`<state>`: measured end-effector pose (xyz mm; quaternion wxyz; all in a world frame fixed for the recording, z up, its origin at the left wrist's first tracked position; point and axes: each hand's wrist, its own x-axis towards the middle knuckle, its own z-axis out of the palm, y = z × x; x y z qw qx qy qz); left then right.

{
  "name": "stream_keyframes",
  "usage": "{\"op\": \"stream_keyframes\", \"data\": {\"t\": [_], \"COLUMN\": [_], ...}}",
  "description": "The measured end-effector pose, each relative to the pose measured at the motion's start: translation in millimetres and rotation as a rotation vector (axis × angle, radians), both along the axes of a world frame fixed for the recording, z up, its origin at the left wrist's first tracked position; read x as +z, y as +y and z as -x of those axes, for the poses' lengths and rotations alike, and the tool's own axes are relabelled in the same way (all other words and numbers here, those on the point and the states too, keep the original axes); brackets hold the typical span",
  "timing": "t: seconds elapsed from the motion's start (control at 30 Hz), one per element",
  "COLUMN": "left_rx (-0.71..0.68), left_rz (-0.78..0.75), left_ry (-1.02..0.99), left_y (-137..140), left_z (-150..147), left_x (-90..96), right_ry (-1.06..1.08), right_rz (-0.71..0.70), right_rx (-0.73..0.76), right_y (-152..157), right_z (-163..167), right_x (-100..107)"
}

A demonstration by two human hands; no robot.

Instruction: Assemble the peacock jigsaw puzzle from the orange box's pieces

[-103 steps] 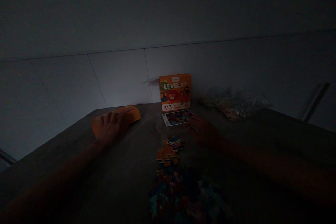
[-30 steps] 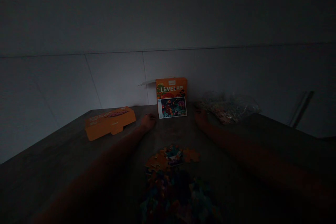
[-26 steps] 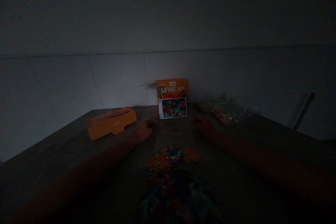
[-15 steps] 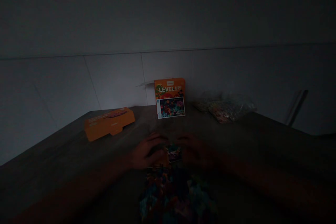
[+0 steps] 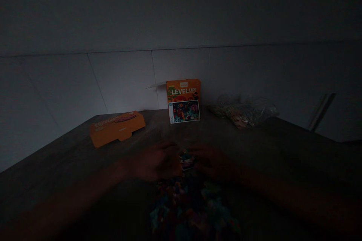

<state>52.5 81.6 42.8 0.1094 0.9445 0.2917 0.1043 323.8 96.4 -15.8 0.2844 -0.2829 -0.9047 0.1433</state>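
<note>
The light is very dim and both hands are blurred. My left hand (image 5: pixel 154 162) is on the left side of a small patch of joined jigsaw puzzle pieces (image 5: pixel 187 161), fingers bent towards it. On the patch's other side is my right hand (image 5: pixel 210 160), its fingers reaching in from the right. Whether either hand grips the patch or a single piece is lost in the dark. Just below them, nearer to me, spreads a heap of loose, many-coloured puzzle pieces (image 5: pixel 192 211).
An orange "LEVEL UP!" box (image 5: pixel 183 89) stands against the wall, with a picture card (image 5: pixel 185 112) leaning on its front. On the left lies an orange box part (image 5: pixel 118 130). Clear plastic bags (image 5: pixel 243 113) lie at the back right of the dark table (image 5: pixel 70 158).
The view has tilted slightly, so the boxes and bags appear a little higher. Both hands stay around the patch; my left hand has become more blurred.
</note>
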Motion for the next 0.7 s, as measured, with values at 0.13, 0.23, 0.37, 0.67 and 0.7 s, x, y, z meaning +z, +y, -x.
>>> {"op": "stream_keyframes", "data": {"t": [0.13, 0.23, 0.37, 0.67, 0.7], "left_rx": [-0.050, -0.105, -0.138, -0.068, -0.057], "left_rz": [0.043, 0.065, 0.110, 0.103, 0.097], "left_ry": [-0.177, -0.233, -0.279, -0.292, -0.289], "left_y": [23, 26, 26, 24, 24], "left_z": [7, 8, 9, 5, 5], "left_x": [-28.3, -34.0, -31.5, -29.5, -29.5], "right_ry": [0.023, 0.059, 0.057, -0.010, -0.025], "right_rz": [-0.017, -0.001, 0.026, -0.007, 0.010], "right_rx": [0.005, 0.013, -0.030, -0.036, -0.038], "right_y": [5, 3, 1, -5, -5], "right_z": [-1, 2, 5, 4, 4], "right_x": [-2, -1, 3, 7, 7]}}
